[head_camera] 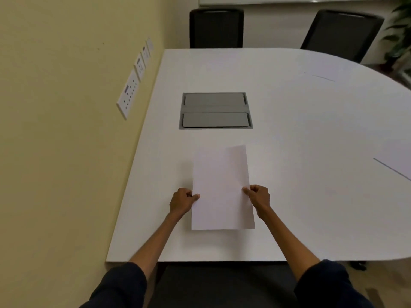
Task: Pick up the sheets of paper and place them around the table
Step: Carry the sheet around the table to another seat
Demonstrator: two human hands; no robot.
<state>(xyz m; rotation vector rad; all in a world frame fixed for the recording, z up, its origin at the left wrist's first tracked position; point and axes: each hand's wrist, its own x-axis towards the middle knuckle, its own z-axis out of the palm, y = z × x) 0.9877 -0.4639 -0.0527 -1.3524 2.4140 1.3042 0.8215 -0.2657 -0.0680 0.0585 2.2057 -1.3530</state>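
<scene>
A white sheet of paper [221, 187] lies lengthwise on the white table [300, 130], near its front edge. My left hand [181, 202] pinches the sheet's left edge and my right hand [259, 197] pinches its right edge. The far right corner of the sheet shows a second layer, so it may be more than one sheet. Another white sheet [398, 161] lies flat at the table's right edge, and a third sheet [327, 68] lies at the far right, faint against the tabletop.
A grey cable box with two closed flaps [215, 111] is set into the table beyond the sheet. Two black chairs [216, 27] [341, 33] stand at the far side. A yellow wall with sockets [127, 94] runs along the left. A plant [400, 30] stands far right.
</scene>
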